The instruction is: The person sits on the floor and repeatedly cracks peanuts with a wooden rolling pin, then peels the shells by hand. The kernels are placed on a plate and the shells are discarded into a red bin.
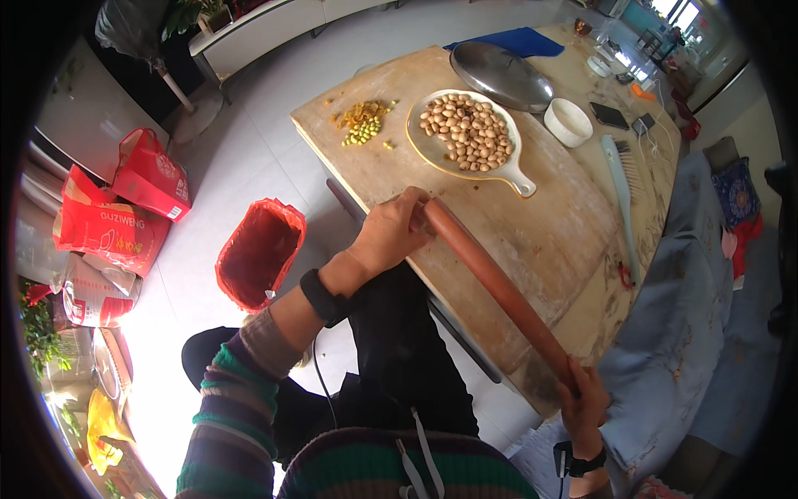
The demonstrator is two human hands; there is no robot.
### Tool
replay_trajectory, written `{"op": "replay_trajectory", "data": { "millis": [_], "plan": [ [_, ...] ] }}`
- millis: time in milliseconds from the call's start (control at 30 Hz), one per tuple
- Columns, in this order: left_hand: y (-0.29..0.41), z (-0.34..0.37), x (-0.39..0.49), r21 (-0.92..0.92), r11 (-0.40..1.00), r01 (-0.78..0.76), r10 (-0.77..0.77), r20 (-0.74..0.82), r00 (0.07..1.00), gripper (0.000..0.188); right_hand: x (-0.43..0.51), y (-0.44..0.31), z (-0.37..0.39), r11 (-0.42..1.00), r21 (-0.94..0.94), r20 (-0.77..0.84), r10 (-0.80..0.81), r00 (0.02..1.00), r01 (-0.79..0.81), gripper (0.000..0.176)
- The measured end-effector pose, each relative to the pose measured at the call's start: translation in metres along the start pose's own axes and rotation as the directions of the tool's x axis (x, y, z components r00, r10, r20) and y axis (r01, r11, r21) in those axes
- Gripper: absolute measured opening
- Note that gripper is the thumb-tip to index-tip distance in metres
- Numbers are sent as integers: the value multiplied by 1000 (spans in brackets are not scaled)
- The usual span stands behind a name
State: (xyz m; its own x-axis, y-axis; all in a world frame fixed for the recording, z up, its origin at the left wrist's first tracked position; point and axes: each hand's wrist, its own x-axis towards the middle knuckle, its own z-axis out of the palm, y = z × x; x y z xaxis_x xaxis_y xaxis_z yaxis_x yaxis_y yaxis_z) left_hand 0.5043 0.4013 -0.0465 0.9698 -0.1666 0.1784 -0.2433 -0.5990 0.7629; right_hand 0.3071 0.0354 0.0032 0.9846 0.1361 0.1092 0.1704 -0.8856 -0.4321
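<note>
A reddish-brown wooden rolling pin [492, 280] lies slantwise between my hands, over the near edge of a floured wooden board [374, 168]. My left hand [399, 227] grips its upper end, and my right hand [583, 396] is closed round its lower end. Beyond the pin, a white handled dish [527, 186] holds many light brown shelled nuts or beans [467, 128]. Left of that dish, small green beans or kernels [363, 131] lie on the board beside a heap of yellow-brown husks [358, 113].
A metal lid [502, 75], a white bowl [568, 123], a phone [609, 115] and a pale-handled brush [620, 193] surround the board's far and right sides. A red-lined bin [259, 256] stands on the floor at left, near red bags [118, 224]. A blue-covered sofa [673, 330] is at right.
</note>
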Motion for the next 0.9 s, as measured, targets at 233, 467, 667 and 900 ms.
{"op": "replay_trajectory", "data": {
  "millis": [233,467,667,900],
  "plan": [
    [-4,3,2,-26,999,-35,35,-3,999,45,-2,3,0,1000,-21,53,-4,999,5,50],
    [0,0,1,-29,998,47,-45,45,998,44,-1,8,1,995,68,-93,-68,993,75,51],
    [-4,2,4,13,999,-41,41,-1,999,43,-1,15,-2,1000,9,144,6,990,-7,48],
    [-2,3,4,-26,1000,13,-11,56,998,35,-2,30,14,957,283,-144,101,984,-57,44]
  ]
}}
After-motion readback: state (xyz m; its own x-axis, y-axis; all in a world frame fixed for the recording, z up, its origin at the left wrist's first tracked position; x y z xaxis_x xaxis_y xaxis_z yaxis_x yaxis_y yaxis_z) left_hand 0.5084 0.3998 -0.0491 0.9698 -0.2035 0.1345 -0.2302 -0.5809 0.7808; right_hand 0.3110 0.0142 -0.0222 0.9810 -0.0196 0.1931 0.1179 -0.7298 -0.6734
